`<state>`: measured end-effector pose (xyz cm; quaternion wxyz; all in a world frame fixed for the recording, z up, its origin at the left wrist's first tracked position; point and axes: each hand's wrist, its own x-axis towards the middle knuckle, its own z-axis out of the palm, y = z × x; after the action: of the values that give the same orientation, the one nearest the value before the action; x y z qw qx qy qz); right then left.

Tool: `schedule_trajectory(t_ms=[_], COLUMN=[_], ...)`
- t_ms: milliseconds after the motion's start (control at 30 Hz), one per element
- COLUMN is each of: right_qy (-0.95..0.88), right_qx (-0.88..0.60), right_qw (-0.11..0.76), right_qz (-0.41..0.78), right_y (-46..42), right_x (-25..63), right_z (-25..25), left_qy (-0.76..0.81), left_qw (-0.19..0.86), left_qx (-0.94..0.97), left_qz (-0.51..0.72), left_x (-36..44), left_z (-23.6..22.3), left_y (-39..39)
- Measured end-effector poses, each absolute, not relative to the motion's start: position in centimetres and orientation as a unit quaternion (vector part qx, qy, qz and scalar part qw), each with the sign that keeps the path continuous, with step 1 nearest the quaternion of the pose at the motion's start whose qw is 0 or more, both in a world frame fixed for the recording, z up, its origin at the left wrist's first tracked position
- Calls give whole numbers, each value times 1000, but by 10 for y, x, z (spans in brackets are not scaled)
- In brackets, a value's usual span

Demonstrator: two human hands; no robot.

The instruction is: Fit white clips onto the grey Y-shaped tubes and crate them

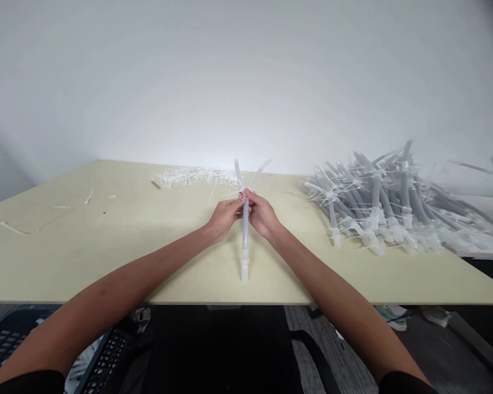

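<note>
My left hand (225,217) and my right hand (262,214) meet at the middle of the table, fingertips together on a thin translucent plastic tube (245,230). The tube stands nearly upright in the picture, its white flared connector (244,271) resting on the tabletop near me. Its upper end rises past my fingers. A pale cable tie (242,192) appears to circle the tube at my fingertips, partly hidden by them, and a faint blurred tail (259,171) sticks up to the right.
A large heap of grey tubes with white connectors and cable ties (378,202) lies on the right of the pale yellow table (107,257). A pile of white cable tie offcuts (195,176) lies at the back. Loose scraps lie at the left. Keyboards sit below the front edge.
</note>
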<state>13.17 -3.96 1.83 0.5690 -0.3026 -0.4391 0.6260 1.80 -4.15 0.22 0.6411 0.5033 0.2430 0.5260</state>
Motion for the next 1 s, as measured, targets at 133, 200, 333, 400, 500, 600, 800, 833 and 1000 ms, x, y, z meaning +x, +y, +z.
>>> schedule_trajectory(t_ms=[133,200,333,400,500,600,800,833,1000], right_qy=[-433,-430,-427,-418,-400,-406,-449,-454,-474], right_qx=[-294,-287,-282,-294,-294,-274,-258,-256,-257], right_qw=[571,570,570,569,564,554,527,523,521], right_qz=[632,638,642,645,660,673,674,675,661], right_y=[-39,-39,-37,-36,-35,-33,-33,-33,-34], right_x=[132,132,133,134,138,141,141,140,136], right_z=[18,17,15,15,16,17,15,15,13], left_qy=[239,237,230,232,252,279,283,283,293], left_qw=[644,645,636,625,593,561,540,538,537], left_qx=[504,506,524,539,562,574,608,614,613], left_qz=[523,521,517,515,518,527,508,504,500], left_x=[18,17,17,16,13,10,8,9,10], left_z=[2,3,3,4,5,5,8,9,7], left_y=[-42,-42,-43,-42,-41,-39,-40,-41,-39])
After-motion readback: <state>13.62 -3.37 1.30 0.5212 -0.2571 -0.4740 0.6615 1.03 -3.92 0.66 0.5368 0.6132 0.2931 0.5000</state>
